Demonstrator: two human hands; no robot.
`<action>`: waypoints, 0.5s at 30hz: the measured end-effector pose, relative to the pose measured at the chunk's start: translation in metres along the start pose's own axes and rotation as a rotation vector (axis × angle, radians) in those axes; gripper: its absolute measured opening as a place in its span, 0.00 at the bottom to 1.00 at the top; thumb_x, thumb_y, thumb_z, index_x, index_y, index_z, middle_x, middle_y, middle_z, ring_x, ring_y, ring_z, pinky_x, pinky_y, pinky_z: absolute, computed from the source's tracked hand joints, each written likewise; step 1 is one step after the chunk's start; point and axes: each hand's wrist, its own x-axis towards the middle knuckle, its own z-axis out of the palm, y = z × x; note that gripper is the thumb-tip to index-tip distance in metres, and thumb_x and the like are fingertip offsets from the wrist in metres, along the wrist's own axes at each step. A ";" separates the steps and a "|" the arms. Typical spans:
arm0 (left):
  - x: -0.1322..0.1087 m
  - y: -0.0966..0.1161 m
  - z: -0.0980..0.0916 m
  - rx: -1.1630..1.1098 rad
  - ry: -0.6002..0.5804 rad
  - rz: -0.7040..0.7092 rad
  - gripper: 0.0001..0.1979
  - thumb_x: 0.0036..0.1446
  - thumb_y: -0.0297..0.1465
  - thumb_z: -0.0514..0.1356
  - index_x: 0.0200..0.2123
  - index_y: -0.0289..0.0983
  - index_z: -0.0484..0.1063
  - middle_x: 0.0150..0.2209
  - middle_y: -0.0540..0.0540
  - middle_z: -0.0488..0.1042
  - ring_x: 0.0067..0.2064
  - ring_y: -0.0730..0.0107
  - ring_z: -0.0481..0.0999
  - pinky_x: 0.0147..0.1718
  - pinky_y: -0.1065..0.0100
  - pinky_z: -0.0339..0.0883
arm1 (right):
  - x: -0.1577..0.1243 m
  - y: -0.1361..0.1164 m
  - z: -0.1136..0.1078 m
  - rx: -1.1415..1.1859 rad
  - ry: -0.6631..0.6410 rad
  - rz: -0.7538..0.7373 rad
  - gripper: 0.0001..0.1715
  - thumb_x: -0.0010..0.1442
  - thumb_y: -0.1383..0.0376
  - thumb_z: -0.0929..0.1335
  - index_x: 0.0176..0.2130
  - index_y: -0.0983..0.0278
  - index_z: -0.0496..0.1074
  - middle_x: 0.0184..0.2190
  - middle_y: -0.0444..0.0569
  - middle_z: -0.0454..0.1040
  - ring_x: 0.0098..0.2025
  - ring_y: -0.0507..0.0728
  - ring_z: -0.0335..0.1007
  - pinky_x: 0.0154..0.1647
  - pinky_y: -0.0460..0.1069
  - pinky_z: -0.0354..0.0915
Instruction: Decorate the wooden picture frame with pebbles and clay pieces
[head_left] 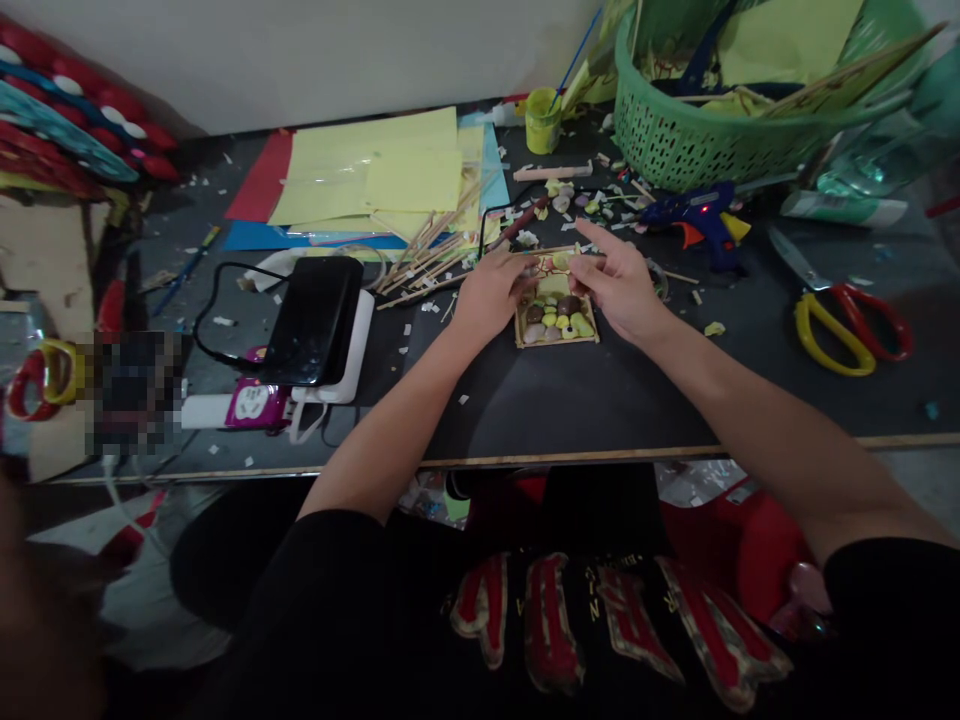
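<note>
A small stick-edged frame [559, 342] lies on the dark table in front of me, partly filled with pebbles [555, 318] in yellow, green, brown and grey. At its upper left side, the bent fingers of my left hand [495, 288] rest on the edge and hold it. My right hand [619, 285] is over the upper right corner, thumb and fingers pinched together and the index finger pointing out. Whatever sits in that pinch is too small to make out. Both hands partly cover the frame's upper part.
Behind the frame lie a blue glue gun [694, 222], paper scraps and thin wooden sticks [431, 262]. Scissors [840, 315] are on the right, below a green basket [675, 140]. Left are a black phone [311, 320], a power strip [255, 400] and coloured sheets [330, 170].
</note>
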 end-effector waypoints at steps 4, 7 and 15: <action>0.000 -0.010 0.001 0.016 0.061 -0.074 0.17 0.60 0.28 0.55 0.51 0.42 0.73 0.51 0.41 0.76 0.56 0.51 0.71 0.57 0.48 0.63 | 0.001 -0.003 0.001 -0.039 0.030 -0.022 0.46 0.63 0.37 0.58 0.70 0.56 0.47 0.36 0.49 0.78 0.33 0.57 0.77 0.33 0.56 0.76; 0.001 -0.010 -0.003 0.023 0.123 -0.050 0.18 0.61 0.30 0.56 0.54 0.43 0.71 0.54 0.41 0.74 0.58 0.53 0.70 0.61 0.48 0.59 | 0.001 -0.008 0.001 -0.046 0.091 -0.020 0.43 0.63 0.40 0.60 0.68 0.56 0.49 0.42 0.50 0.80 0.30 0.55 0.76 0.33 0.55 0.76; -0.002 0.010 -0.006 -0.071 0.097 0.217 0.16 0.65 0.40 0.56 0.52 0.41 0.75 0.50 0.44 0.78 0.53 0.64 0.75 0.58 0.57 0.65 | -0.004 -0.014 0.000 -0.118 0.071 -0.032 0.46 0.61 0.43 0.65 0.69 0.57 0.49 0.51 0.53 0.78 0.34 0.57 0.79 0.38 0.56 0.77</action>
